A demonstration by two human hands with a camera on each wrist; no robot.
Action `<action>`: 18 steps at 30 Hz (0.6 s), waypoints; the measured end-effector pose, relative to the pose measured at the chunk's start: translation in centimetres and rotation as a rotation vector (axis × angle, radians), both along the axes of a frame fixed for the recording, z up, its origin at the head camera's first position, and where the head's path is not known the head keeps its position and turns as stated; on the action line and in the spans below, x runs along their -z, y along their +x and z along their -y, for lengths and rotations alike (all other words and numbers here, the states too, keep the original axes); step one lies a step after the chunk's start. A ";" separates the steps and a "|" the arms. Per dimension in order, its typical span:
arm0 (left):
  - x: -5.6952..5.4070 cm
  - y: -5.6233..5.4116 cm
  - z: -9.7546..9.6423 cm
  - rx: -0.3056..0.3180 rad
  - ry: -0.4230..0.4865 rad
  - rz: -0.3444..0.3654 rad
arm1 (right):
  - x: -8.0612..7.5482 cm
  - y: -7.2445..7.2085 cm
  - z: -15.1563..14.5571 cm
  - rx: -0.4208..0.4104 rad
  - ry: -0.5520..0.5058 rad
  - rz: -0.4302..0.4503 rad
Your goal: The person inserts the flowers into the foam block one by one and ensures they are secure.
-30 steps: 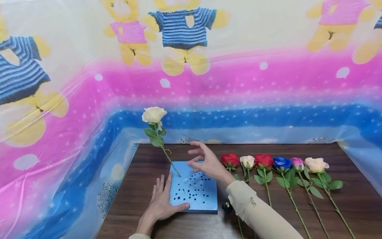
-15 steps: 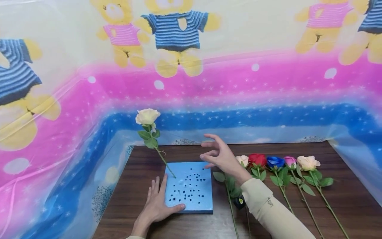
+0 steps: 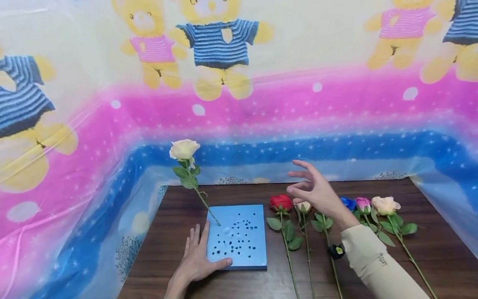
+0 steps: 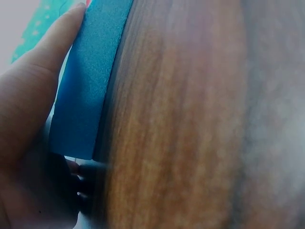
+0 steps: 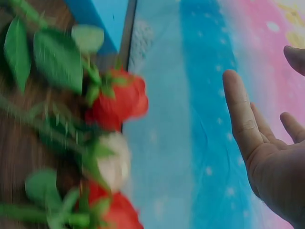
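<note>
A light-blue foam block (image 3: 237, 238) with many small dark holes lies on the table. My left hand (image 3: 196, 251) rests at its near left corner, the fingers spread along the left side and the thumb over the front edge. In the left wrist view the thumb (image 4: 52, 43) lies along the block's upper edge. One white rose (image 3: 184, 149) stands in the block near its left side, leaning left. My right hand (image 3: 317, 195) is empty in the air above the row of roses, fingers spread. It partly covers a cream rose (image 3: 304, 207) and hides another bloom.
Left of the row lies a red rose (image 3: 281, 203). Farther right are a blue rose (image 3: 348, 203), a pink rose (image 3: 363, 204) and a pale peach rose (image 3: 386, 206), stems toward me. A printed bear cloth (image 3: 261, 120) hangs behind the dark wooden table (image 3: 160, 232).
My right hand has moved right, from above the foam block to over the roses. The left hand keeps its place at the block, and the white rose still stands there.
</note>
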State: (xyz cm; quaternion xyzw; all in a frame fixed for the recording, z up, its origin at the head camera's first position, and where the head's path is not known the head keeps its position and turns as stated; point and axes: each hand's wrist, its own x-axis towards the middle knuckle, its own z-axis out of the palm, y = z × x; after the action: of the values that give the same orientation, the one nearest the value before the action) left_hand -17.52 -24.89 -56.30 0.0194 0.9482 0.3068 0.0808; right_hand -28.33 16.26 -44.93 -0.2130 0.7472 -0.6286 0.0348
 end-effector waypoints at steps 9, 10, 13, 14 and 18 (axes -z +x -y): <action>0.0 -0.2 -0.2 -0.002 0.006 0.007 | -0.2 1.7 -7.0 0.134 0.016 -0.041; 0.0 -0.2 -0.2 -0.001 0.005 0.008 | -0.1 2.1 -7.7 0.145 0.018 -0.041; 0.0 -0.2 -0.3 -0.002 -0.004 0.009 | 0.0 2.8 -9.7 0.177 0.048 -0.057; 0.0 -0.2 -0.3 -0.003 -0.004 0.010 | 0.0 3.0 -10.4 0.191 0.068 -0.067; -0.1 -0.2 -0.2 -0.005 -0.005 0.015 | 0.1 3.8 -13.1 0.230 0.136 -0.099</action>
State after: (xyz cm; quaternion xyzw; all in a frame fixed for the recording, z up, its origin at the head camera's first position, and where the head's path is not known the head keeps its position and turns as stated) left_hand -17.70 -24.66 -56.16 0.0144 0.9483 0.3047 0.0871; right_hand -24.57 29.33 -45.05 -0.1538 0.8085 -0.5649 -0.0601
